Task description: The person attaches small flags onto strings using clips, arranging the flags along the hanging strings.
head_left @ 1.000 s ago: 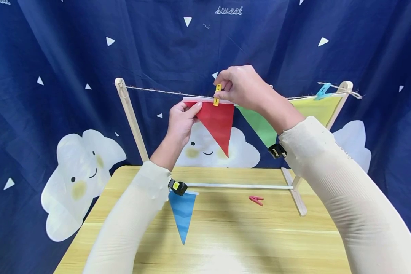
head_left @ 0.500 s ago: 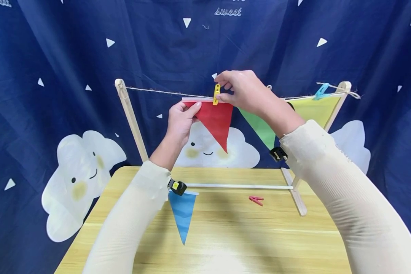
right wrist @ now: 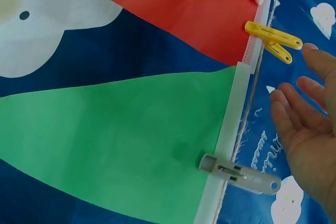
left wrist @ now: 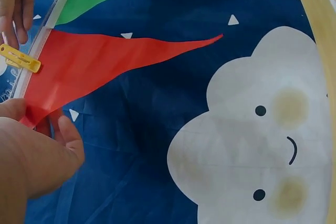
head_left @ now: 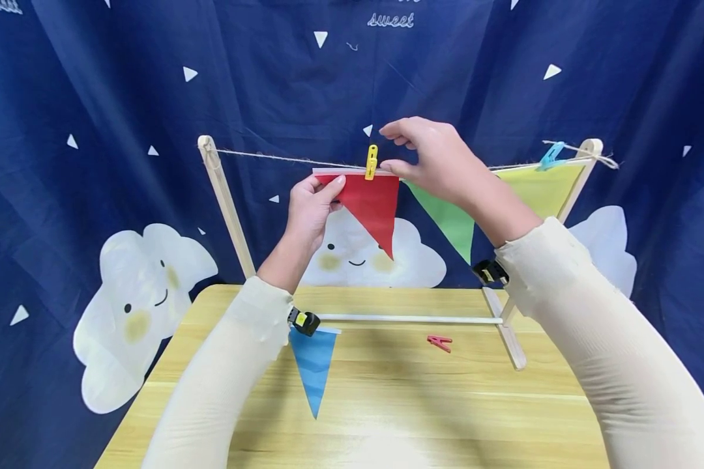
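A red triangular pennant [head_left: 375, 205] hangs at the string [head_left: 281, 157], its white top band clamped there by a yellow clothespin [head_left: 371, 163]. My left hand [head_left: 311, 208] pinches the band's left corner between thumb and fingers. Just right of the clothespin is my right hand [head_left: 437, 156], fingers apart and holding nothing. In the right wrist view its fingertips lie close to the clothespin's handle ends. Beside the red one, a green pennant [right wrist: 126, 140] hangs from a grey clothespin [right wrist: 239, 174]. Farther right, a light blue clothespin [head_left: 551, 156] holds a yellow pennant [head_left: 540, 185].
The string runs between two wooden posts [head_left: 225, 202] joined low down by a white rod [head_left: 410, 319]. On the wooden table [head_left: 504, 423] lie a blue pennant [head_left: 315, 368] and a pink clothespin [head_left: 440, 343]. A dark blue curtain [head_left: 281, 71] hangs behind.
My right hand has let go of the yellow clothespin and drawn back to the right, its fingers spreading. The clothespin stays on the string and band. My left hand keeps its hold.
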`<state>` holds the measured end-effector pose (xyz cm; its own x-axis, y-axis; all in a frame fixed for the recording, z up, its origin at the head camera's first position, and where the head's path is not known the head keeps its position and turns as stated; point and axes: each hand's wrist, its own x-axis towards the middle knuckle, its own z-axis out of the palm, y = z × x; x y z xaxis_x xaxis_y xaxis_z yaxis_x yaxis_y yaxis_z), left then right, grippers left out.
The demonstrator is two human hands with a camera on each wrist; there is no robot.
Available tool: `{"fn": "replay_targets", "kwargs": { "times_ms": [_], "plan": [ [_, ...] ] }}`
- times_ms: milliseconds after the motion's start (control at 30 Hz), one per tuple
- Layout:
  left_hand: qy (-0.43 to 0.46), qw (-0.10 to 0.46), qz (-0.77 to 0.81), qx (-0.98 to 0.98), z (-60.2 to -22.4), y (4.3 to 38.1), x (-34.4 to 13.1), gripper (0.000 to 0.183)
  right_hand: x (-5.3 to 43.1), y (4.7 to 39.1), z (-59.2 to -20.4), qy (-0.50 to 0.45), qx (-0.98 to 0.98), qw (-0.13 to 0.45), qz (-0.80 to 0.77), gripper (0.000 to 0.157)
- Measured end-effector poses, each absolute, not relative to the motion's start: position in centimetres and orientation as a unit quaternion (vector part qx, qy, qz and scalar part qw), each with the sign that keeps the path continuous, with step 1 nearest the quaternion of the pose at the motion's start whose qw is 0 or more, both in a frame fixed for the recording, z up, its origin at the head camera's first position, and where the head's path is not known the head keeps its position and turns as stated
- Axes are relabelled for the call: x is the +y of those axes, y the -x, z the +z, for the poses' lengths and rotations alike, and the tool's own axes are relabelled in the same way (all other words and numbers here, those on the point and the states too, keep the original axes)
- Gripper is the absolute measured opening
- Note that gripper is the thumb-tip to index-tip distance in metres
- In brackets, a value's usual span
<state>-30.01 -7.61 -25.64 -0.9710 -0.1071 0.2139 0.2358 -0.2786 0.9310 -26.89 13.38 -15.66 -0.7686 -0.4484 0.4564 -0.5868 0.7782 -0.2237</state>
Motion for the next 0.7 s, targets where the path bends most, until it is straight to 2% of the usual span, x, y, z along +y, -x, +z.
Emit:
{"fn": "replay_targets", "kwargs": {
  "times_ms": [500, 700],
  "plan": [
    [0.038, 0.073, -0.775, -0.626, -26.3, 29.2, -8.3, 0.032, 15.9, 24.8, -18.1, -0.286, -0.900, 0.236, 0.228, 0.051],
    [0.051, 0.071, -0.769, -0.633, -27.0, 28.6, -8.9, 0.041, 17.0, 24.1, -20.1, -0.307, -0.877, 0.271, 0.252, 0.051]
  ]
}}
